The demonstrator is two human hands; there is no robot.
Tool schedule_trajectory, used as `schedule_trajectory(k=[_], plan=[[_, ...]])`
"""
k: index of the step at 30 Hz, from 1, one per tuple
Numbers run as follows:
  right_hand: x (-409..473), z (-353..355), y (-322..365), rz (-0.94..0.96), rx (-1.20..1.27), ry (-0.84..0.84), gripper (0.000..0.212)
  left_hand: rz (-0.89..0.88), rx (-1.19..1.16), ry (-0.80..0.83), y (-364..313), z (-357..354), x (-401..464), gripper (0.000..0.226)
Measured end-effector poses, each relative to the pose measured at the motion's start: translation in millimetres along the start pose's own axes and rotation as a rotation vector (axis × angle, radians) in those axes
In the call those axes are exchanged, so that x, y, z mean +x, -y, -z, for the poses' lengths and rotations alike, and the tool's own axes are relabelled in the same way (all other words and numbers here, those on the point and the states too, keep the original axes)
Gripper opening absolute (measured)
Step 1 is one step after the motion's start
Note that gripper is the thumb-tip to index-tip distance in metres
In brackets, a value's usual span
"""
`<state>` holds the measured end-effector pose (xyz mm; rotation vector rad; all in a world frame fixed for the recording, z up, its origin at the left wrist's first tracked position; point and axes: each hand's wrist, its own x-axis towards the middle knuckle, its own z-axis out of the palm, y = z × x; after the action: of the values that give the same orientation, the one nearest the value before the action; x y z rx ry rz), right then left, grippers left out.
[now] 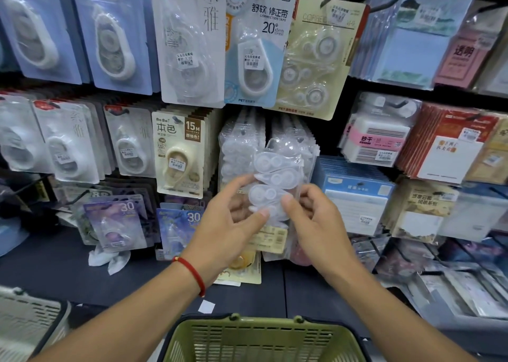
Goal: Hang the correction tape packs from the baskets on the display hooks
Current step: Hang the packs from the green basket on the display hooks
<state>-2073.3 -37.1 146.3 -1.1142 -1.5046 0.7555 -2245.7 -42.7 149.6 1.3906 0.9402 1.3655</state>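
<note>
both hands hold one clear plastic pack of white correction tapes up in front of the display, over the rows of like clear packs already hanging on the middle hooks. the left hand, with a red cord at the wrist, pinches the pack's lower left edge between thumb and fingers; the right hand pinches its lower right edge, thumb on the front. the pack's top edge sits level with the tops of the hanging packs, but whether its hole is on a hook cannot be told, since the clear film hides it. judging from this, the step in hand is threading this pack onto a hook. the next move would call for lining the hole up with the hook tip and pushing the pack back against the others, then letting go. the green slotted plastic basket sits low in front, and a grey slotted basket is at the lower left.
</note>
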Motion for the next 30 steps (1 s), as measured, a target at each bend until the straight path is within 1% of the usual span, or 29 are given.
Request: schedule_trajectory(k=[3,5,11,16,19,21,22,23,24,25,26,27,28,29,30], plan=[[2.8,4.2,1.4,-0.015,0.058,-0.157,0.007,0.007,0.102,0.034,4.3,-4.6,2.3,0.065],[5.4,8.0,2.4,-0.03,0.064,-0.215,0.008,0.023,0.128,0.054,7.7,-8.7,3.4,0.07],[12.6,17.9,3.2,-0.04,0.039,-0.224,0.017,0.067,0.076,0.02,15.1,-20.0,7.8,0.071],[13.4,21.7,3.6,-0.047,0.044,-0.216,0.016,0.071,0.03,0.018,15.1,-25.4,5.4,0.069],[13.2,21.9,3.3,-0.04,0.026,-0.22,0.019,0.071,0.028,0.014,16.9,-24.0,6.0,0.069],[14.4,20.8,1.4,-0.053,-0.01,-0.226,0.017,0.072,0.027,0.02,18.7,-23.3,7.5,0.069],[14.7,19.9,0.1,-0.057,-0.078,-0.242,0.021,0.077,0.041,0.029,20.1,-23.3,8.5,0.068],[14.9,19.4,-2.8,-0.035,-0.204,-0.269,0.031,0.077,0.093,0.037,22.5,-22.8,9.7,0.067],[14.6,18.3,-5.2,0.025,-0.375,-0.3,0.043,0.059,0.204,0.03,24.9,-20.9,11.5,0.065],[13.8,16.6,-7.7,0.129,-0.548,-0.315,0.051,0.012,0.352,0.003,27.6,-18.1,13.5,0.062],[12.7,13.4,-10.4,0.252,-0.688,-0.304,0.054,-0.056,0.506,-0.038,29.4,-14.4,15.1,0.06],[12.4,10.1,-14.4,0.356,-0.791,-0.26,0.053,-0.138,0.634,-0.08,30.5,-10.0,17.2,0.06],[13.3,6.9,-18.8,0.42,-0.868,-0.202,0.051,-0.216,0.738,-0.113,30.9,-5.4,19.7,0.061],[14.6,4.1,-23.7,0.436,-0.936,-0.135,0.052,-0.276,0.821,-0.129,31.3,-1.4,22.1,0.063],[16.1,1.1,-27.6,0.41,-1.004,-0.07,0.055,-0.301,0.885,-0.129,31.7,1.6,24.7,0.065]])
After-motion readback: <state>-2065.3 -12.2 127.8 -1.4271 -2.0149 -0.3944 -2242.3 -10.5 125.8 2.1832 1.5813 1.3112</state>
